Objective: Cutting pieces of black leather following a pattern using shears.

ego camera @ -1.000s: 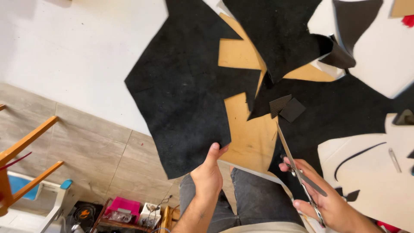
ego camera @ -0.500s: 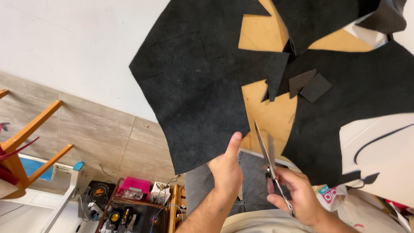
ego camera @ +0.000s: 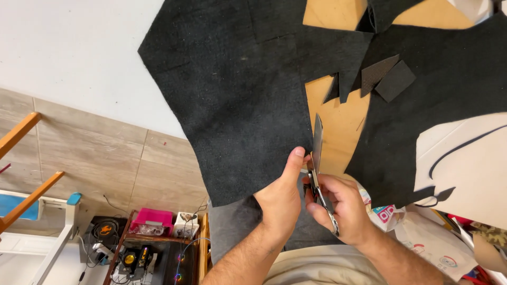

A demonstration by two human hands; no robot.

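Felt sheet: black felt sheet (ego camera: 237,105) is lying flat on the tan board (ego camera: 340,126), its near edge hanging over the person's lap.
Left hand: left hand (ego camera: 280,198) is pinching the sheet's near edge, thumb up.
Right hand: right hand (ego camera: 340,208) is gripping the scissors (ego camera: 318,158) just right of the left hand, blades pointing away along the sheet's cut edge.
Texture: sheet is fuzzy, matte, jagged-edged.
Scraps: two small dark scraps (ego camera: 388,76) are sitting right of the sheet.
Hidden: scissor handles are buried in the fingers; blade gap is hard to make out.

The felt sheet (ego camera: 237,105) is charcoal black, the board (ego camera: 343,126) under it tan, the scissors (ego camera: 317,158) steel grey, the floor (ego camera: 90,153) beige tile.
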